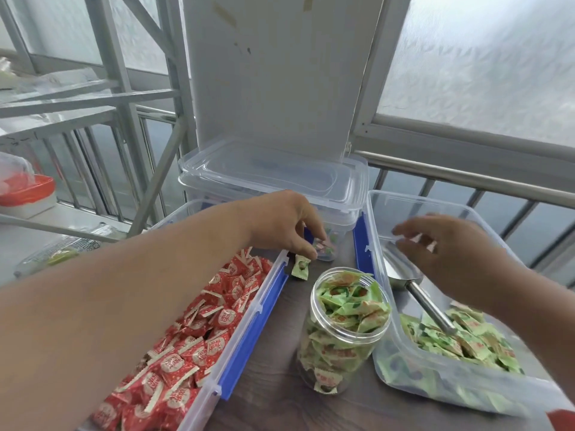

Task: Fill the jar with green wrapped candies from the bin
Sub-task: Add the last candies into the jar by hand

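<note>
A clear plastic jar (345, 329) stands on the table, filled to its mouth with green wrapped candies. The clear bin (385, 253) at right holds more green candies (463, 340) at its near end and a metal scoop (417, 290) lying on them. My left hand (286, 225) reaches behind the jar, its fingertips pinching a single green wrapped candy (301, 267) on the table. My right hand (448, 256) hovers over the far part of the bin, above the scoop, with fingers spread and nothing in them.
A bin of red wrapped candies (199, 343) with blue clips lies at left under my left forearm. A lidded clear container (273, 181) stands behind, with a white board leaning above it. Metal railing runs along the back and right. A small clear tub (326, 247) sits by my left fingers.
</note>
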